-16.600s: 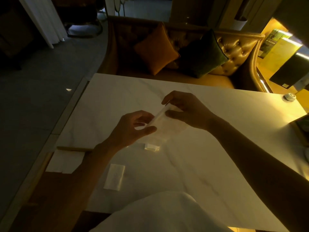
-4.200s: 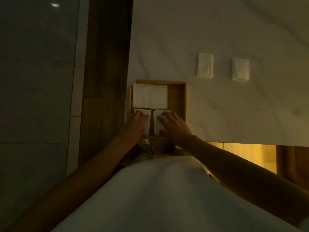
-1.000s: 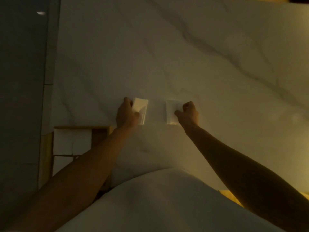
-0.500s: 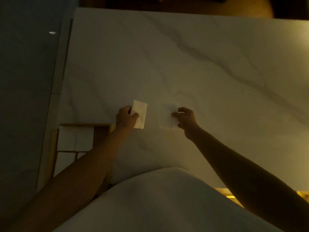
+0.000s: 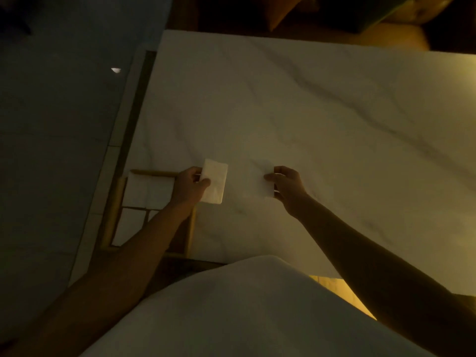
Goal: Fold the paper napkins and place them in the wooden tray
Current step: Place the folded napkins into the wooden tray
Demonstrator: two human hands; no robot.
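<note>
Two napkins (image 5: 215, 181) pinched (left hand (image 5: 189, 188), right hand (image 5: 287, 188)); wooden tray (image 5: 113, 207) beside.

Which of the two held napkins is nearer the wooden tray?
The left napkin, pinched by the left hand, just beside the wooden tray at its far right corner. The right napkin, in the right hand, is farther right over the marble table.

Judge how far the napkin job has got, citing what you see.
Done: stored napkins lie folded in the wooden tray. In hand: the left hand grips the left napkin, the right hand pinches the right napkin, both folded, over the table. Left: setting these two into the tray.
</note>
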